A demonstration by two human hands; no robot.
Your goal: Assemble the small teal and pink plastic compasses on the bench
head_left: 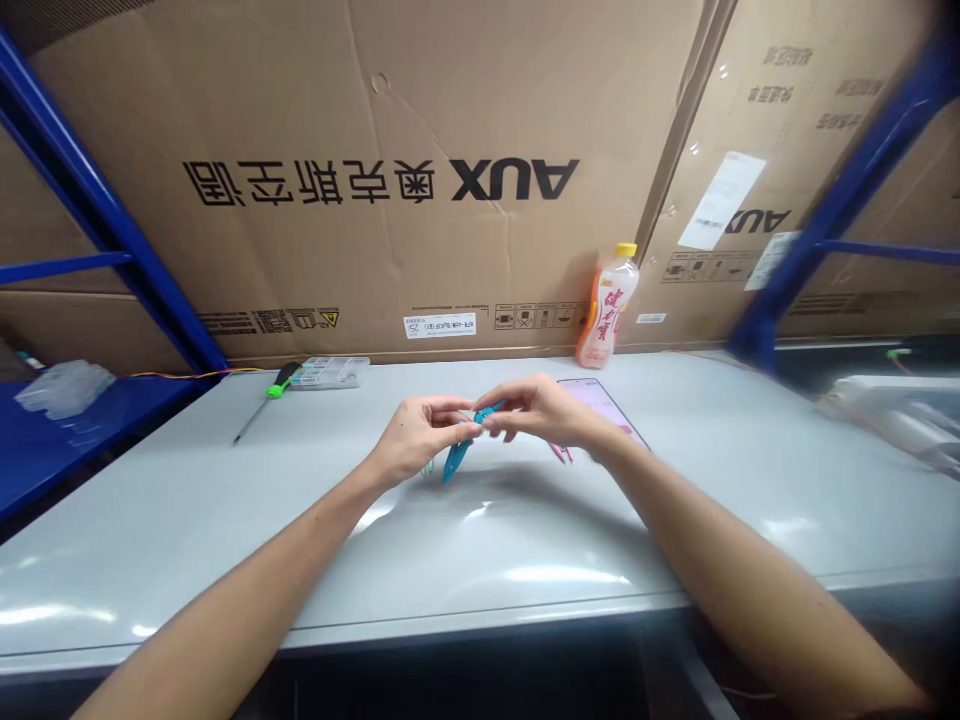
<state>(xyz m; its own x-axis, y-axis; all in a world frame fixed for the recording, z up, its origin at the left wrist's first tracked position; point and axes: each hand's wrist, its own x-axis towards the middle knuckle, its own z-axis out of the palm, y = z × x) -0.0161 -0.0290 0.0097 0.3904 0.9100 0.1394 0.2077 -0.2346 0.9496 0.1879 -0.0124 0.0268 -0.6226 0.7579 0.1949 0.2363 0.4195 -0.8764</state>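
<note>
My left hand (420, 436) and my right hand (541, 412) meet above the middle of the table. Between their fingertips is a blue plastic clothespin (456, 460), one long arm of it slanting down toward me. Both hands are closed in a pinch on it, and the fingers hide its middle. Just behind my left hand a small light green piece (427, 467) peeks out. Pink pieces (561, 453) lie under my right wrist, beside a phone (600, 405) with a lit pinkish screen that my right hand partly covers.
On the table (360, 590), a screwdriver (270, 400) leans by a clear compartment box (330, 372) at the back left. A drink bottle (607, 308) stands against large cartons (360, 90). Blue metal posts (112, 200) flank the table; a white object (900, 415) sits far right.
</note>
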